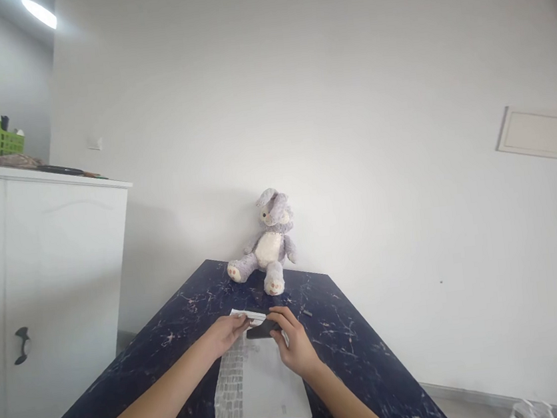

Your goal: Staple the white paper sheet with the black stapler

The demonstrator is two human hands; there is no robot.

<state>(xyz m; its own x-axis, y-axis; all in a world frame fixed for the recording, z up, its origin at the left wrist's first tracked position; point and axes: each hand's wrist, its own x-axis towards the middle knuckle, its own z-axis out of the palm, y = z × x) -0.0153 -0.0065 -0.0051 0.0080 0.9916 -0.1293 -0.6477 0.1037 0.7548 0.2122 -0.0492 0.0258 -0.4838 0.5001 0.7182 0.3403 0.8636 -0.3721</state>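
2 hands, close together at the far end of the paper sheet [272, 381] on the dark tabletop [356, 361]!
Left hand [227, 332] has its grip pinched on the white strip [256, 316]; right hand [294, 345] curls at the strip's right end, beside the dark flat object [260, 332], and which of them its grip holds, I can't tell. Beyond sits the plush rabbit [269, 249].

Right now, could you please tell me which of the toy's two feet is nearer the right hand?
The foot on the picture's right; the other foot lies farther left and back from the right hand.
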